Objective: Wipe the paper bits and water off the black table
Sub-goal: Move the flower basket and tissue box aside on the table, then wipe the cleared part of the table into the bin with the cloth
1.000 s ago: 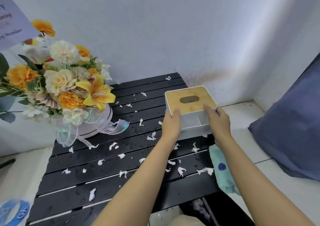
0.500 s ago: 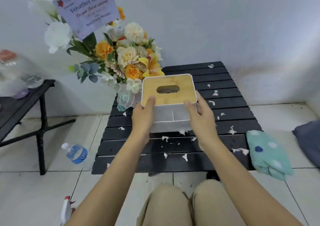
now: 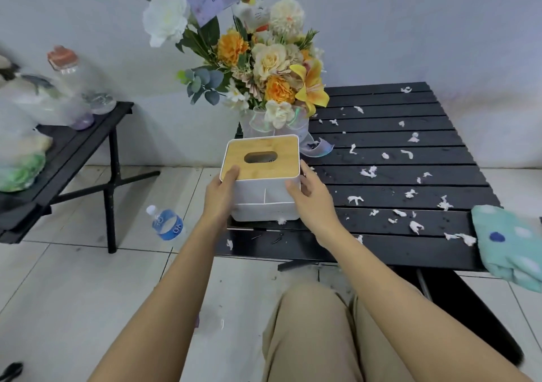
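Note:
The black slatted table (image 3: 390,252) is wet and strewn with several white paper bits (image 3: 368,172). A white tissue box (image 3: 264,196) with a bamboo lid is at the table's front left corner, gripped from both sides. My left hand (image 3: 219,196) holds its left side with the thumb on the lid. My right hand (image 3: 312,202) holds its right side. A teal cloth (image 3: 510,243) with blue and white dots hangs over the table's right front edge, away from both hands.
A flower bouquet (image 3: 269,70) in a ribboned pot stands at the table's back left, just behind the box. A second black table (image 3: 76,150) with clear bags stands to the left. A water bottle (image 3: 165,223) lies on the tiled floor. My knees are below.
Both hands have carried the tissue box from the table's back right across to its front left corner. The view has swung left and pulled back.

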